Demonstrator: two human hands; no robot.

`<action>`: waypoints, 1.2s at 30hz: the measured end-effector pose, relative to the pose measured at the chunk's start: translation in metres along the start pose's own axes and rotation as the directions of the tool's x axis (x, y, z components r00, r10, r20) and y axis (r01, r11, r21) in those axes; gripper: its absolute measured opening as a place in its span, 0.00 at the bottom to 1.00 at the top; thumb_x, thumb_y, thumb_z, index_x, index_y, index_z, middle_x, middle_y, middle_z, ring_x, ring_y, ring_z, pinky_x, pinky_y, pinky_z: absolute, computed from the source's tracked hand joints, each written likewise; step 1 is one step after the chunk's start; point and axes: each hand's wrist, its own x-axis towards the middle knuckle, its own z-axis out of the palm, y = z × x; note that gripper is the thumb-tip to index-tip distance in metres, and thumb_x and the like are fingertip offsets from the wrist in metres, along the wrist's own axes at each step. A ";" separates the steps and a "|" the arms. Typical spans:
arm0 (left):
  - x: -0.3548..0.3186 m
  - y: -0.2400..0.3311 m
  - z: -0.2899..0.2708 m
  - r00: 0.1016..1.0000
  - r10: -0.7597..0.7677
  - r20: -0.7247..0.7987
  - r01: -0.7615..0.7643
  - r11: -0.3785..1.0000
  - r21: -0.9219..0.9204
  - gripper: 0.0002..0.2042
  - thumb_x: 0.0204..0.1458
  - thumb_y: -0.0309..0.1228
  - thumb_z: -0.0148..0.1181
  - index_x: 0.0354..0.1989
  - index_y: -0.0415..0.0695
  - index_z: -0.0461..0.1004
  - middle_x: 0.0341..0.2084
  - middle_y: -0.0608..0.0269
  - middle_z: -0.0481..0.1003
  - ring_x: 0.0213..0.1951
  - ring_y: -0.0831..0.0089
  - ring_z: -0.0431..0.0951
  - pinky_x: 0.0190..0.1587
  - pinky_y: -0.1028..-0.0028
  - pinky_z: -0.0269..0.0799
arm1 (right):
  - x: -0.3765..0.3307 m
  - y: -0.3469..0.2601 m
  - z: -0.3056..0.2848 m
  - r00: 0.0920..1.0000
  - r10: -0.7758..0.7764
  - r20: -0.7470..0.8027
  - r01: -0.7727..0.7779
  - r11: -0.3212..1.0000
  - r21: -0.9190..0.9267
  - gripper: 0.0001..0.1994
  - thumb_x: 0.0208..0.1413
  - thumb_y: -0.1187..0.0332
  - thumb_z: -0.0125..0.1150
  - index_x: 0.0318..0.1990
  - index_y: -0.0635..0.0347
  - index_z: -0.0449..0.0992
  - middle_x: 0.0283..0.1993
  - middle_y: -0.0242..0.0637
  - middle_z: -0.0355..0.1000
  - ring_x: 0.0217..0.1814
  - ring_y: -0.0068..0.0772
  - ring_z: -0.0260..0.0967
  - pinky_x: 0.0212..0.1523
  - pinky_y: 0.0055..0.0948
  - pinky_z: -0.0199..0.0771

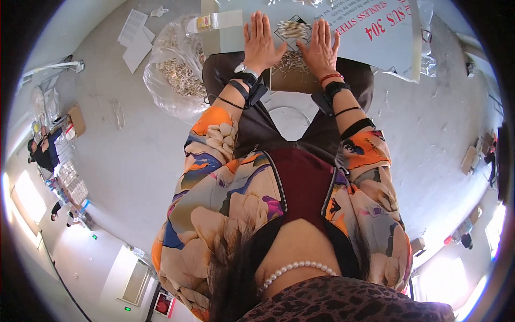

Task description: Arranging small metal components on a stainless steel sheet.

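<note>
My left hand lies flat on the grey sheet-covered table, fingers straight and thumb stretched inward. My right hand rests the same way on the other side, palm down. Between the two sits a small row of cotton swabs, side by side on a dark printed patch; neither hand grips them. Just below the table's near edge, between my wrists, is a loose heap of cotton swabs. Near my left fingers stands a clear plastic box with a yellow label.
A big clear plastic bag full of loose swabs stands on the floor at the left. White and grey sheets lie on the floor beyond it. More swabs show at the table's far side. People work at the far left.
</note>
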 end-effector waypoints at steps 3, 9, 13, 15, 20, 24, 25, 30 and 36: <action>-0.001 -0.003 0.002 1.000 0.019 0.013 -0.019 1.000 0.012 0.47 0.56 0.53 0.56 0.76 0.33 0.47 0.78 0.43 0.44 0.79 0.52 0.39 0.76 0.43 0.32 | 0.000 -0.001 0.004 1.000 0.002 -0.003 -0.002 1.000 -0.018 0.42 0.68 0.39 0.46 0.77 0.63 0.50 0.83 0.44 0.44 0.86 0.41 0.35 0.80 0.57 0.26; 0.002 0.005 0.008 0.999 0.046 0.007 -0.047 0.999 0.011 0.43 0.57 0.48 0.53 0.77 0.38 0.48 0.79 0.50 0.45 0.80 0.57 0.40 0.76 0.42 0.33 | 0.002 -0.003 0.016 1.000 0.000 -0.021 0.000 1.000 0.007 0.44 0.67 0.36 0.46 0.77 0.62 0.51 0.83 0.42 0.45 0.86 0.38 0.34 0.80 0.59 0.24; 0.002 0.006 0.010 0.999 0.045 0.004 -0.045 0.999 0.003 0.42 0.58 0.48 0.52 0.77 0.38 0.48 0.79 0.51 0.44 0.80 0.59 0.40 0.76 0.42 0.32 | 0.005 -0.008 0.023 0.998 -0.007 -0.067 0.012 0.997 0.071 0.45 0.65 0.34 0.46 0.77 0.62 0.53 0.83 0.40 0.46 0.86 0.37 0.36 0.79 0.62 0.24; 0.001 0.006 0.010 0.999 0.042 0.008 -0.042 0.999 -0.002 0.42 0.58 0.47 0.51 0.77 0.38 0.48 0.79 0.51 0.44 0.80 0.59 0.40 0.76 0.42 0.31 | 0.005 -0.011 0.023 0.998 -0.005 -0.070 0.011 0.997 0.078 0.45 0.65 0.34 0.45 0.77 0.61 0.53 0.83 0.40 0.46 0.86 0.37 0.36 0.79 0.62 0.25; 0.000 0.007 0.010 0.999 0.050 0.019 -0.050 0.999 -0.001 0.41 0.59 0.46 0.50 0.78 0.39 0.48 0.79 0.52 0.44 0.80 0.60 0.39 0.76 0.43 0.30 | 0.007 -0.020 0.016 0.998 -0.010 -0.064 0.015 0.997 0.073 0.43 0.67 0.35 0.44 0.77 0.60 0.53 0.82 0.40 0.47 0.86 0.37 0.37 0.79 0.62 0.25; -0.001 0.004 0.010 0.998 0.070 -0.002 -0.070 0.997 -0.015 0.39 0.62 0.46 0.48 0.78 0.39 0.48 0.79 0.50 0.45 0.80 0.57 0.42 0.76 0.43 0.32 | 0.008 -0.021 0.015 1.000 0.000 0.023 0.003 0.994 -0.111 0.41 0.68 0.37 0.43 0.77 0.59 0.53 0.83 0.38 0.46 0.86 0.36 0.36 0.80 0.61 0.25; 0.001 0.004 0.012 0.997 0.075 0.001 -0.075 0.997 -0.006 0.39 0.60 0.45 0.49 0.77 0.39 0.48 0.79 0.51 0.44 0.80 0.59 0.40 0.76 0.43 0.30 | 0.009 -0.019 0.016 0.998 -0.005 -0.067 0.012 0.995 0.099 0.41 0.68 0.37 0.43 0.77 0.59 0.53 0.83 0.38 0.46 0.86 0.36 0.36 0.80 0.61 0.25; 0.001 0.002 0.013 0.998 0.056 -0.028 -0.058 0.995 -0.080 0.38 0.60 0.43 0.48 0.77 0.38 0.48 0.79 0.50 0.45 0.80 0.57 0.42 0.76 0.42 0.31 | 0.009 -0.019 0.006 0.999 -0.011 0.039 0.014 0.997 -0.074 0.40 0.69 0.39 0.43 0.77 0.58 0.52 0.83 0.38 0.46 0.86 0.35 0.36 0.80 0.58 0.23; 0.002 0.003 0.010 0.997 0.073 0.000 -0.073 0.997 -0.017 0.38 0.61 0.43 0.47 0.77 0.38 0.49 0.79 0.50 0.45 0.80 0.57 0.42 0.76 0.42 0.32 | 0.010 -0.024 0.003 0.988 0.034 0.150 0.018 0.944 -0.328 0.39 0.69 0.40 0.43 0.78 0.57 0.53 0.83 0.37 0.46 0.86 0.35 0.36 0.81 0.57 0.22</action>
